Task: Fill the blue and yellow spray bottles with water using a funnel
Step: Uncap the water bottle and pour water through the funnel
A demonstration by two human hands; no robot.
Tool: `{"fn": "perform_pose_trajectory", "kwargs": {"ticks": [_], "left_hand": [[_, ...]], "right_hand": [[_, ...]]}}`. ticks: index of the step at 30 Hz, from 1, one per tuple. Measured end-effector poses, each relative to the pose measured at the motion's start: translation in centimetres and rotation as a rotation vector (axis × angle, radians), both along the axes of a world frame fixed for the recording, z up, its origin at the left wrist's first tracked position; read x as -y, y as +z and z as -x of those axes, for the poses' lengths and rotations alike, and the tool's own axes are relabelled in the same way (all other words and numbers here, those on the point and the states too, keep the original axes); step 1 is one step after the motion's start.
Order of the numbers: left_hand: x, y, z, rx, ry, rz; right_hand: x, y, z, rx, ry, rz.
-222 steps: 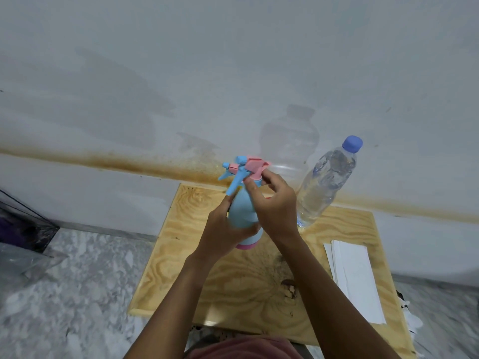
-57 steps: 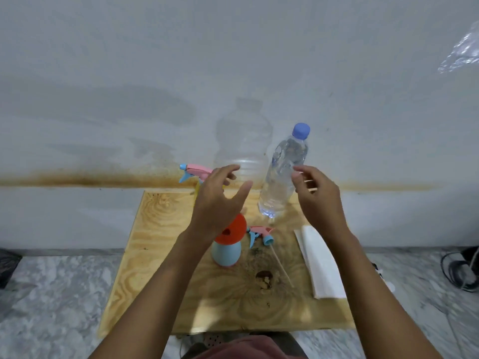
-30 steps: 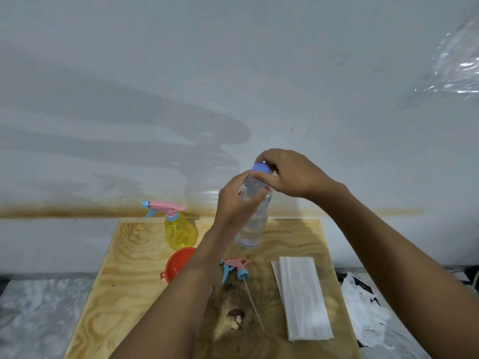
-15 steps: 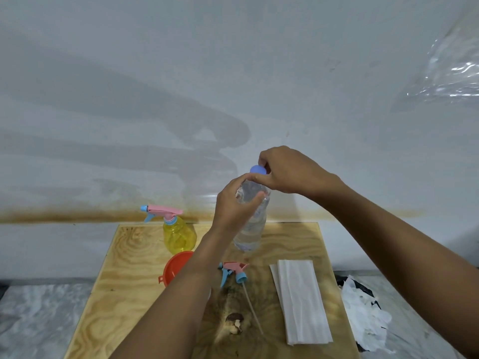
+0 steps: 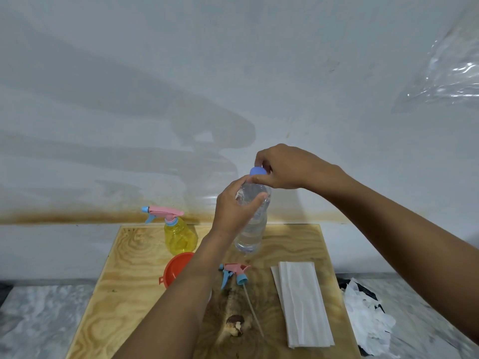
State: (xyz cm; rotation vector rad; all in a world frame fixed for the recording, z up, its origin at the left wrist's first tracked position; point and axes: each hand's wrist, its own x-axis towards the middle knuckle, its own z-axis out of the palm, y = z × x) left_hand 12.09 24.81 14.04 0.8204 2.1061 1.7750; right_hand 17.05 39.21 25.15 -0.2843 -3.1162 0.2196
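Uncapping the water bottle [image 5: 252,221]

My left hand [image 5: 234,208] clamps its body, right hand [image 5: 282,168] pinches the cap [image 5: 258,171]; funnel [image 5: 177,266] sits ready below-left, nothing poured yet.

a pale painted wall [image 5: 181,73] carries a rusty brown stain band [image 5: 77,216] low down. a plywood table [image 5: 129,281] stands against it on a grey marbled floor [image 5: 39,320].

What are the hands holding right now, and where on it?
Both hold the water bottle: the left hand wraps its upper body, and the right hand pinches its blue cap at the top.
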Motion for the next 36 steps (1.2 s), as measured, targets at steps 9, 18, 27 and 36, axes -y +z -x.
{"fn": "perform_pose_trajectory", "kwargs": {"ticks": [9,18,27,36], "left_hand": [[0.0,0.2,0.1,0.031,0.011,0.017],[0.0,-0.1,0.3,0.030,0.011,0.017],[0.0,0.1,0.2,0.003,0.020,0.022],[0.1,0.4,-0.2,-0.042,0.016,0.012]], "right_hand": [[-0.4,1.1,-0.2,0.098,0.207,-0.059],[-1.4,-0.4,-3.3,-0.199,0.129,0.309],[3.1,-20.2,-11.7,-0.196,-0.421,0.598],[7.2,-30.2,-14.1,0.136,-0.475,0.469]]}}
